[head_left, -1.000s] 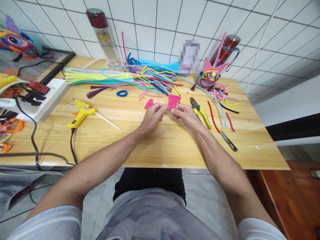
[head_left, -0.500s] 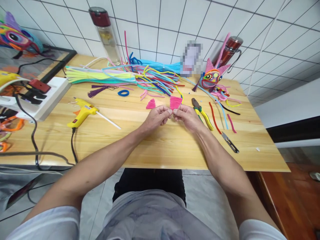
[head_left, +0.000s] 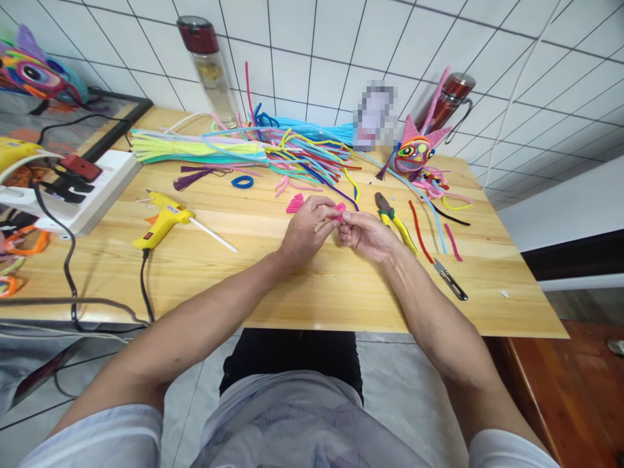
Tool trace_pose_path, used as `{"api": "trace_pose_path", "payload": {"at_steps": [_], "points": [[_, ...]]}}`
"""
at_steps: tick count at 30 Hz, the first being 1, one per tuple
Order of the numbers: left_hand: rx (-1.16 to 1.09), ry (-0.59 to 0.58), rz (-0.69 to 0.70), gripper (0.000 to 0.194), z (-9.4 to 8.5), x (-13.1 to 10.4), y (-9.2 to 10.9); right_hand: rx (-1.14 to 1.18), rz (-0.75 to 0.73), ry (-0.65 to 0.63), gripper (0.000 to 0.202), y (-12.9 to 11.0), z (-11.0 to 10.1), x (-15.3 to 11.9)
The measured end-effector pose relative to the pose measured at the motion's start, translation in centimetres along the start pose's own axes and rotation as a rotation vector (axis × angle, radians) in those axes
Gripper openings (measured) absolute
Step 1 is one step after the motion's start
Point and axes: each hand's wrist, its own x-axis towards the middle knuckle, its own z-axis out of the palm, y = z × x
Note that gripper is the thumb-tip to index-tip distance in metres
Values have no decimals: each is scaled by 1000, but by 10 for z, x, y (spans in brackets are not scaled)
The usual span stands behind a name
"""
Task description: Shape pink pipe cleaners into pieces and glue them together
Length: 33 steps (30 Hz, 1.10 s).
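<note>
Both left hand (head_left: 308, 229) and right hand (head_left: 369, 235), as I watch remotely, have fingers clamped on a pink piece (head_left: 340, 208) just left of the pliers (head_left: 390, 212). Farther left of the pliers, a ribbed pink triangle (head_left: 294, 203) lies on the bench (head_left: 234, 286); snips (head_left: 451, 281) lie to their right.

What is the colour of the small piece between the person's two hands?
The piece is bright pink, partly hidden; the head view shows it best.

pink piece (head_left: 340, 207) | bright, partly covered, full outline hidden | held between both hands (head_left: 307, 231)
</note>
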Motion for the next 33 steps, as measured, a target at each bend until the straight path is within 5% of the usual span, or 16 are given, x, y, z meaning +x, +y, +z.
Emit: {"api": "trace_pose_path", "payload": {"at_steps": [3, 6, 8, 13, 33], "points": [[-70, 23, -86, 8, -1, 1, -2, -201, -105, 116, 47, 2, 4, -2], [-272, 39, -263, 16, -3, 3, -4, -534, -405, 374, 42, 4, 7, -5], [-406, 33, -342, 20, -4, 4, -5, -636, -525, 412, 30, 5, 10, -6], [-499, -34, -422, 29, -1, 5, -9, -583, -456, 278, 27, 9, 11, -5], [-505, 64, -484, 35, -4, 7, -11, -568, -390, 285, 29, 16, 7, 1]]}}
